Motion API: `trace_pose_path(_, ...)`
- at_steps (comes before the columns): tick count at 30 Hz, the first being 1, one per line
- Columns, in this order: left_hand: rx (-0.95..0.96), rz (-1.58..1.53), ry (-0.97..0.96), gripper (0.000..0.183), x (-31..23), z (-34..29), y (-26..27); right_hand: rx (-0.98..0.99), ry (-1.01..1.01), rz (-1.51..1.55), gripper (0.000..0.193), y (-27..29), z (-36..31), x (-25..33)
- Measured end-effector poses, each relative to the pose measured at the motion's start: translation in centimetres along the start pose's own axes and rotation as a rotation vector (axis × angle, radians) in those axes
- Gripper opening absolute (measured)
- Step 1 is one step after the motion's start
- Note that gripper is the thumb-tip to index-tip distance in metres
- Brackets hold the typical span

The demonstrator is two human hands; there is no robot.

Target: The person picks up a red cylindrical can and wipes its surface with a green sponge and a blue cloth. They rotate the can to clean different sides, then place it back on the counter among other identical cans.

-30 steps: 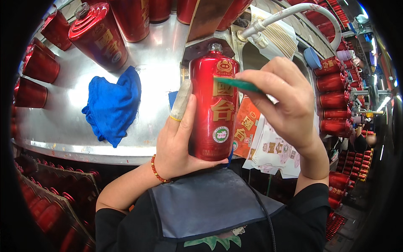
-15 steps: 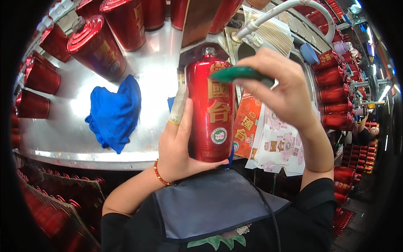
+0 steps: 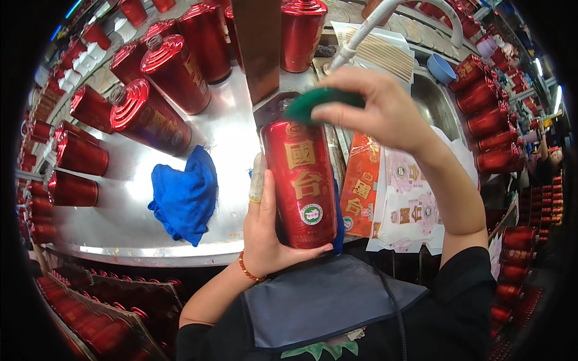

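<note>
A glossy red bottle [image 3: 310,204] with gold characters and a round white-and-green sticker lies in front of me, neck away. My left hand [image 3: 268,225] supports it, fingers along its left side and thumb under its base. A pale cover sits over one finger. My right hand [image 3: 382,108] pinches a flat, dark green piece [image 3: 322,103], perhaps a scraper or pad, at the bottle's shoulder. That piece and hand hide part of the bottle's top. A crumpled blue cloth [image 3: 183,195] lies on the metal table [image 3: 129,207] left of my hands.
Several red bottles [image 3: 150,117] stand at the left and back. A brown upright board [image 3: 257,54] rises beyond my bottle. To the right are a red printed sheet [image 3: 364,186], white printed sheets [image 3: 415,201], a sink [image 3: 430,99], a blue bowl [image 3: 441,68] and a curved pipe [image 3: 367,30].
My right hand and the green piece have moved away from me, from the bottle's upper front to its shoulder and neck. The whole view has shifted. My left hand keeps its hold.
</note>
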State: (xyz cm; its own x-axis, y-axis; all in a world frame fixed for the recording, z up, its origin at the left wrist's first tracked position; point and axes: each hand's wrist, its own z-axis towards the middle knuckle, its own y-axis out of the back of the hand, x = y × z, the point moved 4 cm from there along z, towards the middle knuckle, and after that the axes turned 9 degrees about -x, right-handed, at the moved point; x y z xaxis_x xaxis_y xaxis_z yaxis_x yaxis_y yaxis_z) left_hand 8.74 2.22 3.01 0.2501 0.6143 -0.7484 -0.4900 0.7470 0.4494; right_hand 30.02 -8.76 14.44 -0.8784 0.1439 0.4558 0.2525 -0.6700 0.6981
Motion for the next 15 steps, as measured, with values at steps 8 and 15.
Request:
trace_pose_path(8, -0.012, 0.267, -0.238, 0.132, -1.2, 2.6, 2.1, -0.116, -0.244, 0.178, 0.022, 0.9, -2.3, -0.7)
trace_pose_path(15, 0.140, 0.331, -0.446, 0.078, -2.7, 8.6, 2.0, -0.182, -0.472, 0.349, 0.025, 0.8, -5.2, -1.7)
